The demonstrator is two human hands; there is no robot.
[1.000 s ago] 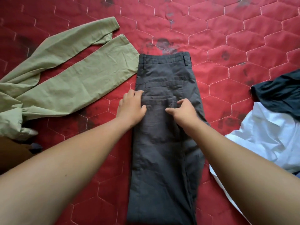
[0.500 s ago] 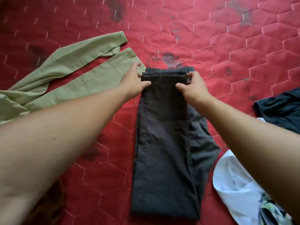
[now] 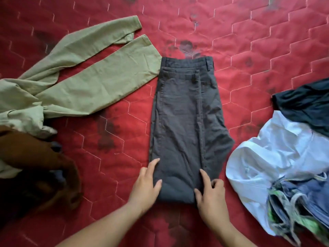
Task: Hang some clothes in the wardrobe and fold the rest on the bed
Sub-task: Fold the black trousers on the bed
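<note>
Dark grey trousers [image 3: 185, 125] lie folded in half lengthwise and end to end on the red quilted bed [image 3: 258, 41], waistband at the far end. My left hand [image 3: 147, 184] rests on the near left corner of the fold, fingers straight along the edge and thumb on the cloth. My right hand [image 3: 210, 193] touches the near right corner with index finger and thumb laid on the fabric, the other fingers loosely curled. Neither hand lifts the cloth.
Olive green trousers [image 3: 76, 81] sprawl unfolded at the left, with a brown garment [image 3: 35, 172] below them. At the right lies a pile: a white shirt [image 3: 267, 154], a dark garment [image 3: 306, 107] and denim with a green patterned piece [image 3: 299, 207].
Both hands brought the trouser legs up to the waistband, then let go and came back to the near folded end. The trousers now lie half as long.
</note>
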